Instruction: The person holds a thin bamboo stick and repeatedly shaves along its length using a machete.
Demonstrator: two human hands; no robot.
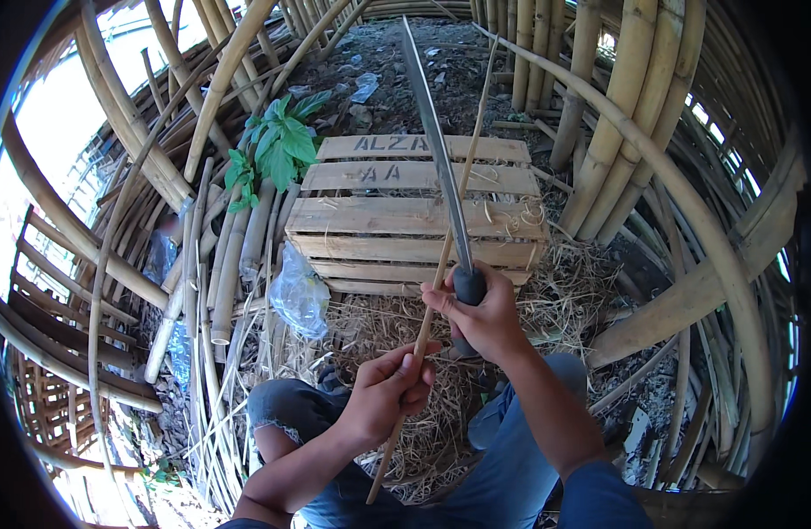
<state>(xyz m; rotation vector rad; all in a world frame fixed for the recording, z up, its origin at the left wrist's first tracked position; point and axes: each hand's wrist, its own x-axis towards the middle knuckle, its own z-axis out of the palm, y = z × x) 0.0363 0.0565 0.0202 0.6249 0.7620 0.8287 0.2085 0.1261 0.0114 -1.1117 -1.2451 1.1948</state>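
Note:
My right hand is wrapped round the dark handle of a long machete, whose narrow blade points up and away from me. In my left hand is a thin bamboo strip, gripped between thumb and fingers. The strip slants from between my knees up past the blade, crossing close beside it near the handle; whether the two touch I cannot tell. Beyond both hands stands a slatted wooden crate with dark lettering and a few curled shavings on top.
A crumpled clear plastic bag lies left of the crate, near a leafy green plant. Cut bamboo poles are piled at the left. Upright bamboo poles stand at the right. Bamboo shavings cover the ground between my legs.

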